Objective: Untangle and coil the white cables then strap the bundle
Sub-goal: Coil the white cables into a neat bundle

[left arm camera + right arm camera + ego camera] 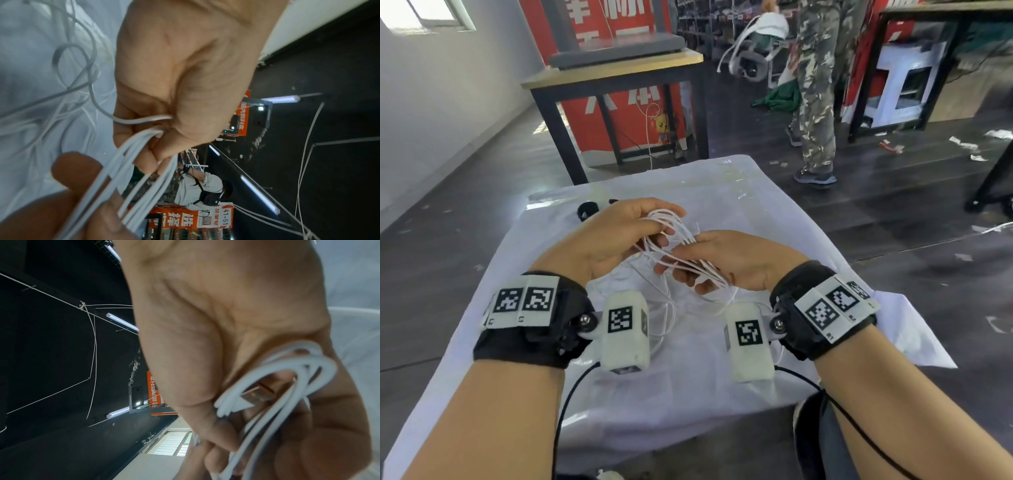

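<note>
1. Here the white cables are held above the tabletop, gathered into loops between both hands; loose lengths trail onto the cloth below.
2. The left hand is curled around one end of the loops; the right hand is closed on the other end, a USB plug lying among its turns.
3. Each new turn is best laid flat beside the last; slack should be fed without twisting; the black strap lies just beyond the left hand.

The white cables were half-gathered into long thin loops above the table, several strands running side by side, loose lengths trailing down in curls; a metal USB plug showed inside the loops.
</note>
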A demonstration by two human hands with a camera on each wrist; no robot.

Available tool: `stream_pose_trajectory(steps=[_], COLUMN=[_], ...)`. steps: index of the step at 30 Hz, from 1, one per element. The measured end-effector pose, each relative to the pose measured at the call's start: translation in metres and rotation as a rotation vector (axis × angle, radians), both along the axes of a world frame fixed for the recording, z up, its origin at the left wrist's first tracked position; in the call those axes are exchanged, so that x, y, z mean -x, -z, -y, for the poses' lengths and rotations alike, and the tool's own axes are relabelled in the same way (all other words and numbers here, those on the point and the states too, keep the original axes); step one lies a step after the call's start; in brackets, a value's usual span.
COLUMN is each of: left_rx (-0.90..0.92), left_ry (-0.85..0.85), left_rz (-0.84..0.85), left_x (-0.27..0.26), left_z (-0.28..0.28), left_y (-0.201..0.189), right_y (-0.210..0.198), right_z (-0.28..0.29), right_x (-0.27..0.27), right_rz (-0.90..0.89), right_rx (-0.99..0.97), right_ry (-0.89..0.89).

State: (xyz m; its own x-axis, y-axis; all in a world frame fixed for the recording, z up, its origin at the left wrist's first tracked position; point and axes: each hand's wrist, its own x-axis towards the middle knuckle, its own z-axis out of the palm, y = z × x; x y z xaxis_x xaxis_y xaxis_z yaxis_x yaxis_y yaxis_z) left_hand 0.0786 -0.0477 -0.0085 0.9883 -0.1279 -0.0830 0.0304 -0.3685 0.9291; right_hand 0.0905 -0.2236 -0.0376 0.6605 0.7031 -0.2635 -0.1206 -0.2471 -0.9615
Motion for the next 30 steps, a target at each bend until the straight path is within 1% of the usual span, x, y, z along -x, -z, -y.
stream_pose_trajectory(steps=[2,5,6,8,10,15,20,24,27,30], left_rx=[0.141,0.43,0.466,0.442,0.387,0.363,0.424,0.426,0.371,0.238], left_ry=[-0.013,-0.01,0.003,0.016,0.005,-0.053,-0.192,-0.219,-0.201,-0.144], left_rz=[-0.068,-0.171,-0.184,-0.178,-0.148,-0.088,-0.059,-0.039,-0.013,0.046], left_x=[0.0,0.001,0.001,0.002,0.002,0.0,-0.001,-0.002,-0.003,-0.003], left_z=[-0.003,-0.007,-0.008,-0.009,-0.007,-0.002,0.007,0.007,0.009,0.008], left_y=[-0.003,-0.008,-0.009,-0.009,-0.008,-0.004,-0.005,-0.003,-0.002,-0.003], right_y=[0.0,0.0,-0.001,-0.002,-0.001,0.001,0.0,0.0,0.001,0.003], right_z=[0.001,0.002,0.002,0.003,0.001,0.002,0.0,-0.001,0.0,0.001], right_x=[-0.001,-0.002,-0.003,-0.001,0.0,0.001,0.0,-0.001,-0.001,-0.002], right_rz=[-0.028,-0.133,-0.181,-0.234,-0.241,-0.31,-0.196,-0.162,-0.084,-0.07], right_rx=[0.0,-0.047,-0.087,-0.142,-0.161,-0.242,-0.212,-0.182,-0.145,-0.139], right_ry=[-0.017,0.007,0.02,0.029,0.017,-0.106,-0.091,-0.149,-0.144,-0.071])
